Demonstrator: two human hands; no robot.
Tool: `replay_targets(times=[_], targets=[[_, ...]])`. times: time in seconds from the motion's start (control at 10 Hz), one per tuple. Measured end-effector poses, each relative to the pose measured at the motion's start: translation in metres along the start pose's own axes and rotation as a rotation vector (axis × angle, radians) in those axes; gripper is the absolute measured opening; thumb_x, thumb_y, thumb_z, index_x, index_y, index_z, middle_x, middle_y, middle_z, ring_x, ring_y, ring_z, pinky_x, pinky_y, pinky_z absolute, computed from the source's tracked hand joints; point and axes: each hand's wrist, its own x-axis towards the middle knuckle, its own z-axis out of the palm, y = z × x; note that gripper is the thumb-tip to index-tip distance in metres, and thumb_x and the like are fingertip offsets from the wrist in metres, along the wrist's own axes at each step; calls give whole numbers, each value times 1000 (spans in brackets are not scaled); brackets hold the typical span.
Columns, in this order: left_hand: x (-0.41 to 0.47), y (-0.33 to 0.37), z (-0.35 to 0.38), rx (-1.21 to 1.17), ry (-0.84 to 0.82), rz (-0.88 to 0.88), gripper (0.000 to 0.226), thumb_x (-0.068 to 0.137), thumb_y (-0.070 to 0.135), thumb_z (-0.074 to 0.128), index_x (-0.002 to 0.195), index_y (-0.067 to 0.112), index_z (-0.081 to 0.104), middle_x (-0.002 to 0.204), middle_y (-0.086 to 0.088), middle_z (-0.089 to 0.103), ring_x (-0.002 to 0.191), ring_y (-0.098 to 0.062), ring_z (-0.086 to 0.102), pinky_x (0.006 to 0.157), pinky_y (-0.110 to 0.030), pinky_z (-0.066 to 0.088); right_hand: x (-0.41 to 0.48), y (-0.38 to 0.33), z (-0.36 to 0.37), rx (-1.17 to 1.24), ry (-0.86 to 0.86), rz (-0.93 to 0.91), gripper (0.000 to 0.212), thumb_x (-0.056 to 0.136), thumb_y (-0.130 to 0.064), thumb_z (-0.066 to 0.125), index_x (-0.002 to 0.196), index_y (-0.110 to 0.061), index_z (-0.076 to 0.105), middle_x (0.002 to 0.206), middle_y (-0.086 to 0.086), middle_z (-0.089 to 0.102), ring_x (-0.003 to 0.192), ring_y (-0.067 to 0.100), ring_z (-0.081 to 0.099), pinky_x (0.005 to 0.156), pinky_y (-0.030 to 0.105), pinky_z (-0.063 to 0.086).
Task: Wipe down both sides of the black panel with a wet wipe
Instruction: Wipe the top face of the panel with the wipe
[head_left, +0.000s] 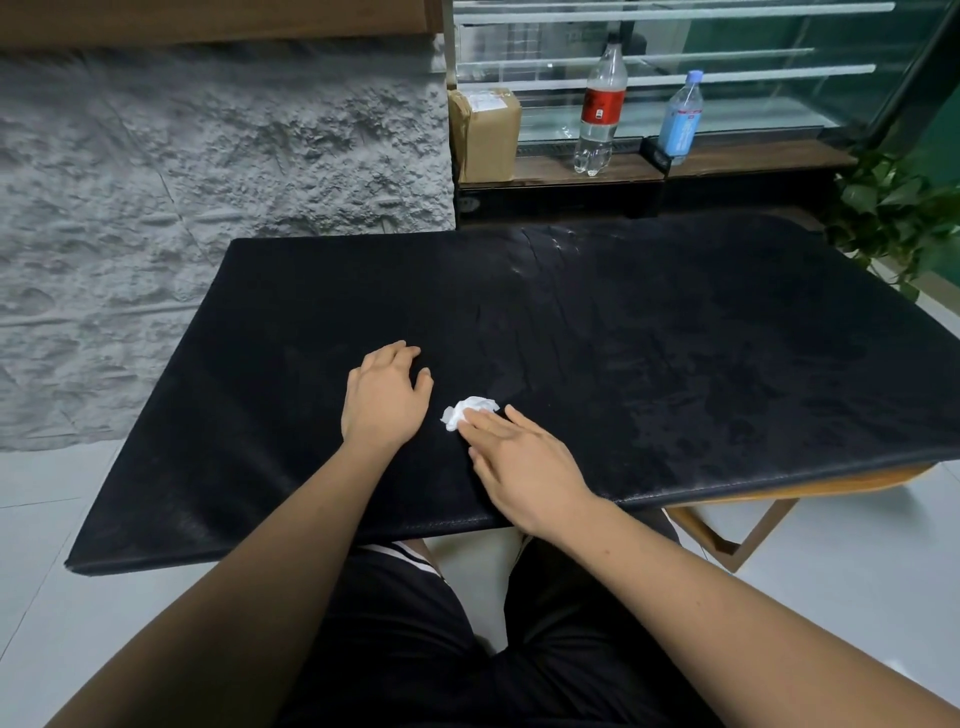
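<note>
One broad black panel fills most of your view. It lies flat on a wooden frame, and its near edge sits just above your lap. Faint streaks and smears show across its top surface. Behind it on your left stands a rough grey wall, and on your right a glass display case with a leafy plant beside it. Your left hand rests palm down on the panel near the front edge, fingers loosely bent and gripping nothing. Your right hand lies just beside it, fingers straight and close together, the tips pressing down on the wipe. On the ledge of the case stand a brown cardboard box, a clear bottle with a red label and a blue bottle. Smallest is the white wet wipe, crumpled on the panel between your two hands, under your right fingertips.
</note>
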Motion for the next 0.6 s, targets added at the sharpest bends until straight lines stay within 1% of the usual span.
replay_targets(times=[0.1, 0.2, 0.3, 0.4, 0.6], targets=[[0, 0, 0, -2, -6, -3, 48, 106, 44, 47, 147, 23, 57, 157, 2, 50, 146, -20, 43, 118, -42, 34, 0, 15, -4, -2, -5, 47, 32, 106, -27, 35, 133, -28, 53, 145, -20, 50, 130, 5, 51, 126, 22, 13], [0, 0, 0, 8, -9, -2, 48, 106, 44, 46, 148, 23, 56, 158, 2, 50, 146, -20, 42, 118, -42, 34, 0, 35, -10, -8, 3, 102, 33, 107, -27, 36, 135, -30, 53, 150, -22, 49, 135, 2, 48, 126, 22, 11], [1, 0, 0, 11, -10, -3, 49, 106, 45, 45, 148, 23, 56, 158, 3, 49, 146, -20, 42, 119, -43, 34, -4, 55, -17, -24, 17, 162, 35, 106, -27, 36, 135, -33, 53, 149, -24, 49, 132, 0, 50, 125, 20, 10], [1, 0, 1, 3, -7, -3, 49, 106, 45, 46, 148, 23, 57, 157, 2, 50, 146, -20, 42, 119, -43, 34, -6, 76, -24, -21, 28, 232, 35, 107, -25, 36, 137, -34, 53, 151, -24, 49, 132, 2, 50, 123, 20, 12], [1, -1, 1, -1, -7, -3, 49, 106, 45, 46, 148, 23, 57, 157, 2, 50, 146, -20, 42, 119, -43, 35, -6, 101, -31, -35, 35, 307, 37, 109, -21, 38, 140, -28, 56, 150, -19, 52, 131, 8, 55, 125, 26, 18]])
